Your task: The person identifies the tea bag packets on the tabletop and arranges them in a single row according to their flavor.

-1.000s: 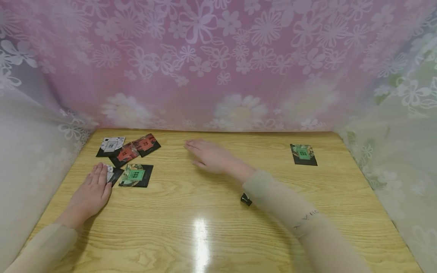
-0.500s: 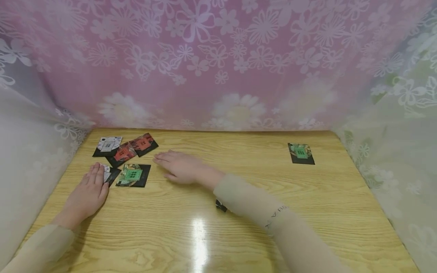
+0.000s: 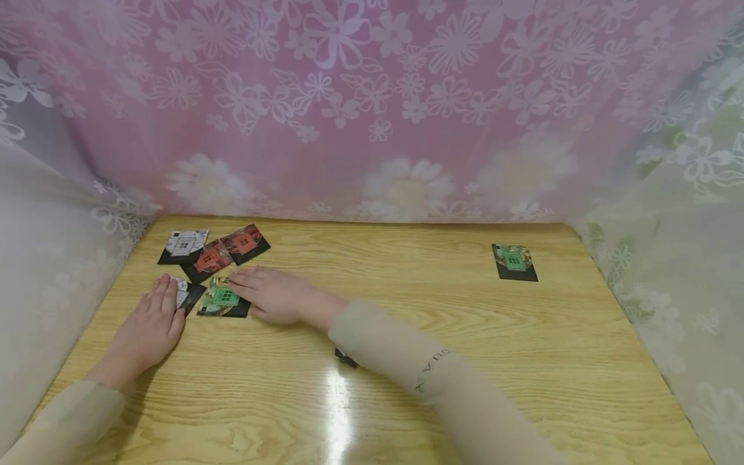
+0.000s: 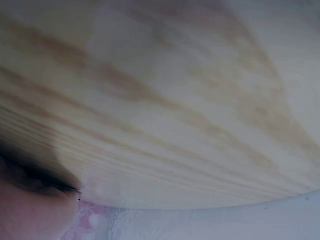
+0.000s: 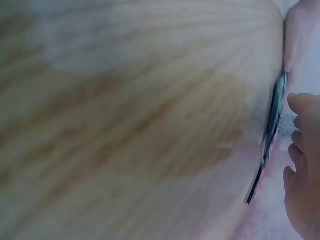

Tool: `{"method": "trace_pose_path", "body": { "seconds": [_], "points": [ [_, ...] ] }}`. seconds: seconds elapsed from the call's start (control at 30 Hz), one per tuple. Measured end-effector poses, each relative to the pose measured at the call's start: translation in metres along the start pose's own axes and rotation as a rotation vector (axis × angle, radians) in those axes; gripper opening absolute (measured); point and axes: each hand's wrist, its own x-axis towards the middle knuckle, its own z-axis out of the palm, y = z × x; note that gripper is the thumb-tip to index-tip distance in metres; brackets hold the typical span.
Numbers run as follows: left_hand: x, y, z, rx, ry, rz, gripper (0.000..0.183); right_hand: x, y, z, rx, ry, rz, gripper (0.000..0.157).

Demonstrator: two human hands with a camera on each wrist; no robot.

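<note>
In the head view my left hand point(image 3: 148, 330) lies with straight fingers on a flat white-and-black packet point(image 3: 194, 296), covering its left part. My right hand point(image 3: 278, 296) reaches across from the right, fingers extended, fingertips over the upper right part of a green-and-black packet point(image 3: 223, 298). The right wrist view has that hand point(image 5: 306, 165) at its right edge, with the packets seen edge-on as a thin dark strip point(image 5: 275, 110) beyond. Only a blurred part of my left hand point(image 4: 35, 210) shows at the lower left of the left wrist view.
Behind the hands lie another white-and-black packet point(image 3: 183, 247) and two red-and-black packets point(image 3: 209, 259), close together. A second green packet point(image 3: 515, 261) is far right. Below the right sleeve point(image 3: 395, 355) a small black piece point(image 3: 346, 358) peeks out. Floral cloth point(image 3: 383, 161) surrounds the wooden table point(image 3: 244, 407).
My right hand has moved left from mid-table to the green packet. The small black piece has shifted left along with the sleeve. My left hand has stayed on its packet.
</note>
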Motion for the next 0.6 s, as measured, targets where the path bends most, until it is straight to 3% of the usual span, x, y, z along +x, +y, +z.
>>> {"method": "trace_pose_path", "body": {
  "seconds": [0.6],
  "points": [
    [0.0, 0.0, 0.0, 0.006, -0.014, -0.005, 0.065, 0.012, -0.011, 0.009, -0.094, -0.085, -0.002, 0.058]
  ]
}}
